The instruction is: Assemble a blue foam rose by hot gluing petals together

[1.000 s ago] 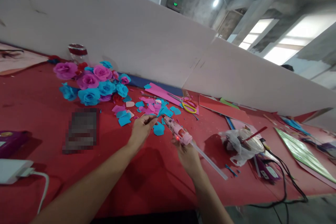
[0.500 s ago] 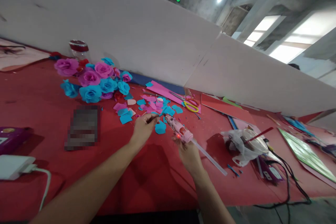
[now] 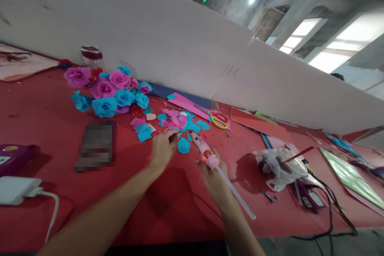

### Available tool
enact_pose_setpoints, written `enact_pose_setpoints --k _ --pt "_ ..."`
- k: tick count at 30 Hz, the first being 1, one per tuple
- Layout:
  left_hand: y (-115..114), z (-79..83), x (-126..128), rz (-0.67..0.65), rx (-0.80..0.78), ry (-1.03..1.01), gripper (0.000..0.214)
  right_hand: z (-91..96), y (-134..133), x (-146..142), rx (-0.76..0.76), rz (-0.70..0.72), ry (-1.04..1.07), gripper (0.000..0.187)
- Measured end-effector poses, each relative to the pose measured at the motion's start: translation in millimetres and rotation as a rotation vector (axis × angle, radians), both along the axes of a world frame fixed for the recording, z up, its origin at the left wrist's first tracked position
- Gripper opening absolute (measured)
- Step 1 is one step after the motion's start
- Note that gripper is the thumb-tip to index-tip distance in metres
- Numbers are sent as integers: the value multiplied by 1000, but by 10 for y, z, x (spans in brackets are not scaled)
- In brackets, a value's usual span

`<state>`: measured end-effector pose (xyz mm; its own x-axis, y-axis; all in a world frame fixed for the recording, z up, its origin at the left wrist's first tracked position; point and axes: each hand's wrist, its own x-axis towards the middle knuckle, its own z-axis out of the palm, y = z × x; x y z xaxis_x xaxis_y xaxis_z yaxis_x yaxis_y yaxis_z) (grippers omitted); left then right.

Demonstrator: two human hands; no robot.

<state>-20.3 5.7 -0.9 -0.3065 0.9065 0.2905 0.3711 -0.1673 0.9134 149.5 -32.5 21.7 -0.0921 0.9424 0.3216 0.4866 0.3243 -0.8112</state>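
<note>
My right hand (image 3: 214,176) is wrapped round a pink hot glue gun (image 3: 204,150), and a long clear glue stick (image 3: 237,194) sticks out of its back end. The gun's dark nozzle points up and left. My left hand (image 3: 163,148) is pinched on a small piece of blue paper (image 3: 183,129), close to the nozzle; whether they touch I cannot tell. Loose blue, pink and magenta paper petals (image 3: 174,122) lie just beyond both hands, with one blue petal (image 3: 184,145) between them.
Paper roses (image 3: 105,88) in pink, blue and red lie at the left, before a lidded jar (image 3: 91,57). Scissors (image 3: 219,121) rest behind the petals. A plastic bag (image 3: 279,174), cup and black cables are at right. A white charger (image 3: 19,190) sits at left; a pale partition (image 3: 168,36) stands behind.
The glue gun has tilted, its back end and glue stick swinging down and slightly left with my right hand. My left hand keeps its pinch in nearly the same place.
</note>
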Motion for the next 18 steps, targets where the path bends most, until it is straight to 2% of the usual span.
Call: enact_pose_setpoints --k 4,7,13,18 --pt "-40 -10 13 41 100 171 24 -93 -26 -73 -30 16 -16 19" --pt "-43 -38 21 39 139 223 26 -110 -19 -99 -25 8 -35 19" --pt "-27 -35 11 59 117 258 25 -98 -4 -51 -36 3 -46 21" --pt "-35 1 9 40 134 187 23 -137 2 -19 -33 -8 -26 20"
